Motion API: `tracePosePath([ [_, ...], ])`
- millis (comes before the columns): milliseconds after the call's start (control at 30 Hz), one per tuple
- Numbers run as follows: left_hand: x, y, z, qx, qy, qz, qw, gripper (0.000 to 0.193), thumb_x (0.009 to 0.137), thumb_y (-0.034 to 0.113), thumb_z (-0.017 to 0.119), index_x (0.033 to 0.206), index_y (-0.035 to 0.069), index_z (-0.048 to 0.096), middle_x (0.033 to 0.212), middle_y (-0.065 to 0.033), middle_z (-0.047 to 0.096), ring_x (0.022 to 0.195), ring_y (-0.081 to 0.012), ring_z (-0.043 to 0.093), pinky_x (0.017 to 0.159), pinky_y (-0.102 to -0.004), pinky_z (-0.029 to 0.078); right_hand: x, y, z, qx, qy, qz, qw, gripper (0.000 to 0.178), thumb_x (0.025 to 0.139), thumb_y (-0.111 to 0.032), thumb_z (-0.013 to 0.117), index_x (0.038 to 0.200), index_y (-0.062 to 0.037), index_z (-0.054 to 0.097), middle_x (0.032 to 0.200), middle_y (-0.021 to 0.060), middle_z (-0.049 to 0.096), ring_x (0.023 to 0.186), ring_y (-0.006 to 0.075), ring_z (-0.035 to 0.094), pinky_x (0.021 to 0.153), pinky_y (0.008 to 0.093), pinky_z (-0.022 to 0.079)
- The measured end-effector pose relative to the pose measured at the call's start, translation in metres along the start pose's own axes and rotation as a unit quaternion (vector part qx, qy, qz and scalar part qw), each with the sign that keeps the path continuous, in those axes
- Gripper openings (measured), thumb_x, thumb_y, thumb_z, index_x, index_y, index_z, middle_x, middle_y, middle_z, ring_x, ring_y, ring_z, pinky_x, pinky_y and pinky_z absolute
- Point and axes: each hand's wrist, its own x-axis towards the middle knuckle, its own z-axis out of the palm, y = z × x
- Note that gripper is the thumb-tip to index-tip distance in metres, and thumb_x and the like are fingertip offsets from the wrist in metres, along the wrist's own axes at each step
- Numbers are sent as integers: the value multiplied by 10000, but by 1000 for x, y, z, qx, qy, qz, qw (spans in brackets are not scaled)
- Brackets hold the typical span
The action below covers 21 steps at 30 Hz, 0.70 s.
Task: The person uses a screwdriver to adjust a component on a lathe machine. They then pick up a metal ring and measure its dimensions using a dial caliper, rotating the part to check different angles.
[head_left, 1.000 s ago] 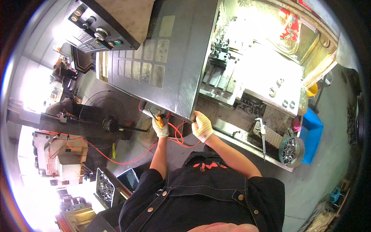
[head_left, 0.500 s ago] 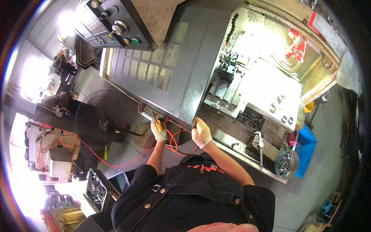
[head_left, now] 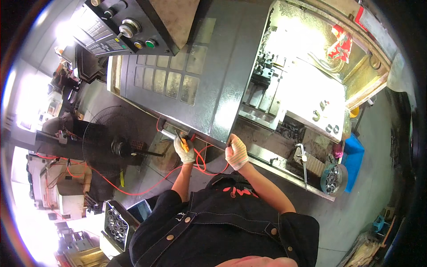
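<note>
My left hand [head_left: 185,151], in a pale knitted glove, is closed around an orange air blow gun [head_left: 184,144]. A red air hose [head_left: 199,161] loops beside that hand. My right hand [head_left: 236,153], in a striped glove, has its fingers wrapped round the lower corner of the grey machine door [head_left: 218,107]. Its fingertips are partly hidden behind the door edge. To the right of the door, the bright machine interior shows a tool holder block [head_left: 263,73] and a white panel [head_left: 313,100] with several metal rings on it.
A caliper [head_left: 304,162] lies on the machine's front ledge near a round tub [head_left: 341,178] of metal rings. Beyond stands a blue bin [head_left: 354,167]. At left are a large fan [head_left: 111,140] and a box of rings [head_left: 106,224]. A control panel [head_left: 133,35] hangs upper left.
The view has tilted slightly, shifting the scene. My right hand and the door corner sit a little further right in the picture. Both grips look the same.
</note>
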Motion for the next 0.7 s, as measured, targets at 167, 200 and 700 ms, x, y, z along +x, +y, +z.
tracePosePath([
  [167,12,20,-5,19,29,40,999,214,803,138,583,972,7,571,928,-150,584,886,-318,570,820,-387,440,0,2,3,-1,11,30,999,428,667,67,426,1076,-23,516,841,178,547,784,363,550,720,401,452],
  [200,11,13,-5,-1,24,31,999,228,806,145,587,982,2,566,933,-147,580,887,-310,571,819,-386,444,-1,-1,5,4,7,42,999,430,664,69,425,1074,-23,516,839,177,546,784,361,550,718,401,452],
  [700,7,3,-5,-16,-13,8,1000,297,748,96,605,1028,17,551,979,-169,578,911,-355,561,824,-420,443,0,3,6,-29,54,-29,998,403,670,46,426,1055,-28,524,835,173,553,779,374,544,709,420,450],
])
